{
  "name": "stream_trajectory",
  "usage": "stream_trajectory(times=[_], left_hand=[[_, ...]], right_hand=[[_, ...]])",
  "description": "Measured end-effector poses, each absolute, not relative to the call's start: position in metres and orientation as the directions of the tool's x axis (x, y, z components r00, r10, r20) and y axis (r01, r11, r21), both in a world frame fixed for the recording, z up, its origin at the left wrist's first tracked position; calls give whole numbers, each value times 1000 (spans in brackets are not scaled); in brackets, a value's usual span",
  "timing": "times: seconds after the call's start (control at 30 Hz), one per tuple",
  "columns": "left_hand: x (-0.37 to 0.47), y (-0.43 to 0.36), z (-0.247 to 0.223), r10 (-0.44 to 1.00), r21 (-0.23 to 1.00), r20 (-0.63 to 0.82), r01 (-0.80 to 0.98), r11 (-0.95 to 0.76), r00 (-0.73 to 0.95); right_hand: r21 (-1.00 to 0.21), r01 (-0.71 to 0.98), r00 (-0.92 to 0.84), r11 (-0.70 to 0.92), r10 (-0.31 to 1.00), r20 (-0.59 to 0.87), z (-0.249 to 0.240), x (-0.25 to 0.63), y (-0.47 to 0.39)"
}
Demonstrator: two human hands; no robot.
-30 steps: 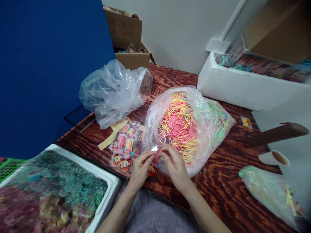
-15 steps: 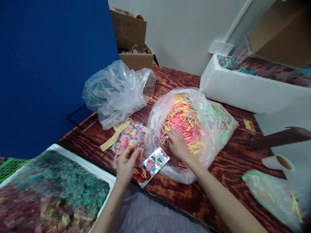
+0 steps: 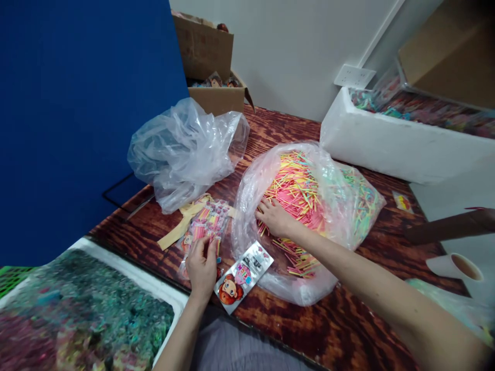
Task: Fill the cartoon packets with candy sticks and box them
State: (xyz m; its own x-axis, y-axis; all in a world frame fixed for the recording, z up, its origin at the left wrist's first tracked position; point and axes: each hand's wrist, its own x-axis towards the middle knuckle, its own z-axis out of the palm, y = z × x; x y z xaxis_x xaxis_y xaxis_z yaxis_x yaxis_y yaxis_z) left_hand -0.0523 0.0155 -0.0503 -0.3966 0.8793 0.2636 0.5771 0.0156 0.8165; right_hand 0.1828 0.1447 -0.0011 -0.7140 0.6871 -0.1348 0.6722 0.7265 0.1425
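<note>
An open clear bag full of thin pink and yellow sticks lies on the wooden table. My right hand rests on the sticks at the bag's left side, fingers spread. My left hand is closed at the near end of a pile of small filled packets; what its fingertips pinch is too small to make out. Between the hands, nearer the table edge, lies a silver packet with a cartoon girl. Yellow strips lie beside the pile.
A crumpled clear bag and cardboard box stand behind. White foam boxes sit at right and lower left. A paper cup stands right, a blue panel left.
My right hand has spread its fingers over the sticks, and more sticks lie loose at the bag's near side. My left hand has moved off the silver packet's edge, showing its cartoon figure more fully.
</note>
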Motion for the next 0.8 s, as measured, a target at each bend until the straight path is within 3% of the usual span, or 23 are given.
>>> stream_trajectory(times=[0.27, 0.8], left_hand=[[-51, 16, -49, 877, 796, 283, 605, 11, -388], [-52, 17, -53, 883, 767, 290, 641, 16, -368]], right_hand=[[161, 441, -894, 883, 449, -13, -3, 193, 152], [209, 301, -948, 930, 315, -37, -18, 211, 154]])
